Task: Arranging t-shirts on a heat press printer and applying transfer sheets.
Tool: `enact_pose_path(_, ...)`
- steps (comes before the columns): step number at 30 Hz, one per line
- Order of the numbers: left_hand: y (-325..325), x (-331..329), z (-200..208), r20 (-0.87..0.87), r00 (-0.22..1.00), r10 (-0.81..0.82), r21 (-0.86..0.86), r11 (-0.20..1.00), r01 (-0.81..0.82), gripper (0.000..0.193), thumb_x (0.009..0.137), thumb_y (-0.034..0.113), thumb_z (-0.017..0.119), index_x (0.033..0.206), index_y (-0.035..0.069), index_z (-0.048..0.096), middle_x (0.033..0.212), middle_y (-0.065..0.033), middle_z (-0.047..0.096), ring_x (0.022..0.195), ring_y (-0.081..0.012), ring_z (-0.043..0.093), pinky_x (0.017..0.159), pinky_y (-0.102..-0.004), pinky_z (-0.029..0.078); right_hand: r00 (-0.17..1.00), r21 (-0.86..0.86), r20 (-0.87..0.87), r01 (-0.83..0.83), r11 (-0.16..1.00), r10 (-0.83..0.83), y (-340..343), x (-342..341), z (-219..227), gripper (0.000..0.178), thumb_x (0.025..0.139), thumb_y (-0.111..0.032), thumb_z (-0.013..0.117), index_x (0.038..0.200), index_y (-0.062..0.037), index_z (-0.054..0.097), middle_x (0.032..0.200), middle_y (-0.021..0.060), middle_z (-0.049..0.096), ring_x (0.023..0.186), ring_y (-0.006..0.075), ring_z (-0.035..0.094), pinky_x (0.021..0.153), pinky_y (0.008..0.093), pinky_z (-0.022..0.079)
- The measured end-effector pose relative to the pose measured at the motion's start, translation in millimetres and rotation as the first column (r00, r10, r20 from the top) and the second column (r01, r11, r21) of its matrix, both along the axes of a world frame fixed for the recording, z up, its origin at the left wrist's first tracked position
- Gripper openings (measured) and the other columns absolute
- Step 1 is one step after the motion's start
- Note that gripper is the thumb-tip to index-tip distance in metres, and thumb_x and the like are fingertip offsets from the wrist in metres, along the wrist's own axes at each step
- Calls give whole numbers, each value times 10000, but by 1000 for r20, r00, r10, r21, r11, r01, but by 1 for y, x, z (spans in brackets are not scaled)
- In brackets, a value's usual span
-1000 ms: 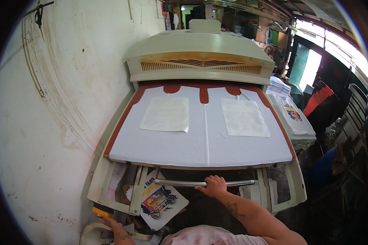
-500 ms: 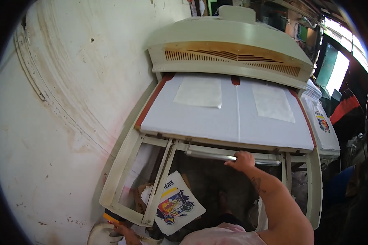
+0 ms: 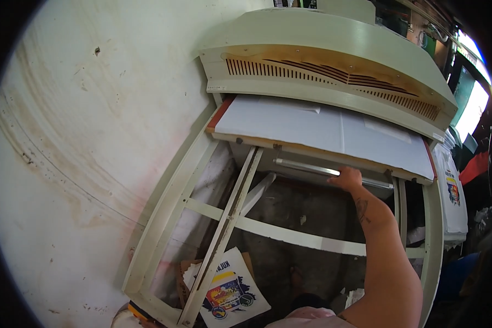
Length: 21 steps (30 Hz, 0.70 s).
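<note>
My right hand (image 3: pixel 349 179) is wrapped round a straight metal handle bar (image 3: pixel 303 167) under the front edge of a sliding press bed (image 3: pixel 303 121). White cloth covers the bed, with a pale sheet (image 3: pixel 391 131) on it, partly under the hood. The bed's far part is hidden beneath the cream heat press hood (image 3: pixel 322 71). At the lower left rim only a sliver of my left hand (image 3: pixel 147 323) shows, near a yellow-and-black object (image 3: pixel 138 311); its fingers are mostly out of sight.
The press's cream metal frame (image 3: pixel 279 232) has rails and a crossbar over dark floor. Below the left rail lie printed white sheets (image 3: pixel 238 295). A stained white wall (image 3: pixel 76 164) stands at the left. At the right is a stack of printed white cloth (image 3: pixel 451 191).
The bed has slid away from me under the hood, with my right hand on its bar. More of the frame and crossbar shows. My left hand has dropped mostly out of view.
</note>
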<state>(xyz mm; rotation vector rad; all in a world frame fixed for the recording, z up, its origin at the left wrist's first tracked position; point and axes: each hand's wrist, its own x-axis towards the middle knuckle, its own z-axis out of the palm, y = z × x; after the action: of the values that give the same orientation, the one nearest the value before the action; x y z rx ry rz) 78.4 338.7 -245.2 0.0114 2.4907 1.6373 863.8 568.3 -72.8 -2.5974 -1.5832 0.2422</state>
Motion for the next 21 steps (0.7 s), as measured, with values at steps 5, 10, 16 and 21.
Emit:
enact_pose_path(5, 16, 18, -27, -46, 998, 34, -28, 999, -35, 659, 873, 526, 448, 1170, -63, 458, 1149, -221, 526, 1078, -332, 511, 904, -433, 410, 998, -55, 66, 27, 998, -23, 91, 53, -8, 617, 671, -564, 677, 1061, -91, 618, 1044, 124, 641, 1033, 299, 582, 897, 416, 427)
enact_pose_path(10, 24, 39, -69, -72, 993, 94, -44, 994, -98, 648, 876, 515, 448, 1169, -63, 459, 1143, -219, 529, 1074, -330, 513, 902, -432, 411, 970, -55, 236, 74, 996, -59, 161, 101, -32, 669, 697, -484, 703, 1191, -77, 509, 1206, 120, 551, 1145, 298, 503, 948, 440, 390)
enact_pose_path(16, 14, 46, -94, -144, 979, 145, -125, 978, -164, 634, 880, 502, 448, 1166, -64, 460, 1136, -217, 533, 1069, -328, 516, 900, -430, 413, 945, 13, 308, 110, 994, -108, 216, 127, -42, 587, 747, -435, 669, 1174, -67, 504, 1207, 143, 545, 1155, 301, 493, 955, 447, 379)
enact_pose_path(21, 10, 58, -114, -159, 977, 140, -213, 962, -173, 622, 883, 491, 448, 1164, -64, 461, 1131, -215, 537, 1065, -326, 519, 898, -429, 414, 927, 95, 351, 105, 990, -132, 253, 147, -57, 438, 754, -415, 663, 1018, -76, 572, 1048, 151, 627, 1049, 331, 560, 918, 461, 398)
